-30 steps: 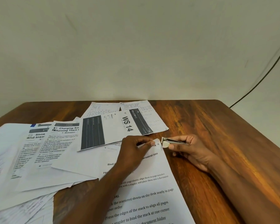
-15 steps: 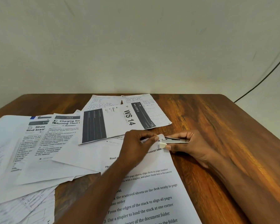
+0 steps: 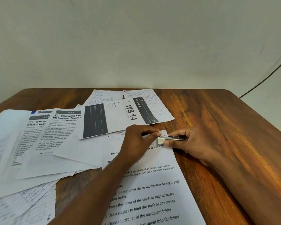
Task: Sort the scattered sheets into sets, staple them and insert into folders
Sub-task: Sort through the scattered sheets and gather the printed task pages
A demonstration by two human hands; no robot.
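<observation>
Two hands met at the top corner of the instruction sheet (image 3: pixel 146 192): left hand (image 3: pixel 136 143) pinched the corner, right hand (image 3: pixel 190 143) gripped a small stapler (image 3: pixel 170 139) over it. I judged a loose pinch could misplace the staple. Scattered sheets (image 3: pixel 44 143) covered the desk (image 3: pixel 225 135); no folder visible.

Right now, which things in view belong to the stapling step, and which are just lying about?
In use:
- small stapler, pinched by the right hand
- printed instruction set, its top corner held by the left hand

Lying about:
- WS 14 sheet
- handwritten pages behind it
- overlapping printed sheets at left
- black cable on the wall
</observation>
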